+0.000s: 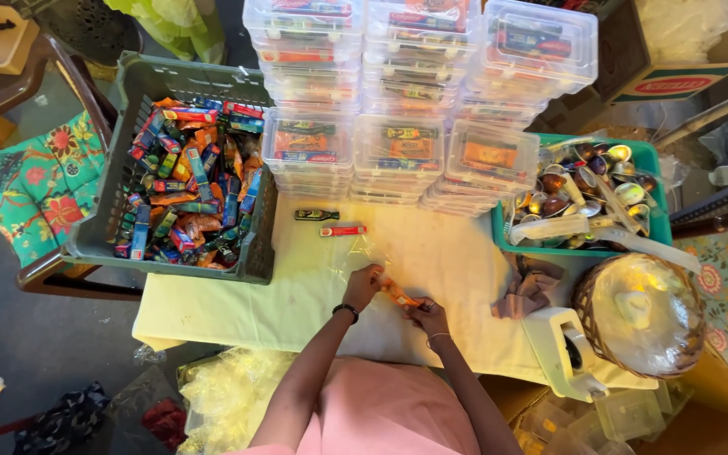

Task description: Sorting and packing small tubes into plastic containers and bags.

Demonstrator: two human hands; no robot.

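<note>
Both my hands pinch one orange packet over the bench.

My left hand [364, 282] and right hand [428, 315] each have their grip clamped on an end of the orange packet [398, 295], held just above the pale cloth [297, 295]. Beyond my left grip lie a small red packet [343, 230] and a dark packet [316, 215]. Further out stand stacks of clear boxes [398, 152] with orange and green labels. Far left of my grip sits a grey crate [128, 109] heaped with bright wrappers; right, a green tray [650, 160] of shiny pieces, a brown rag [528, 291] and a wrapped basket [642, 316].
</note>
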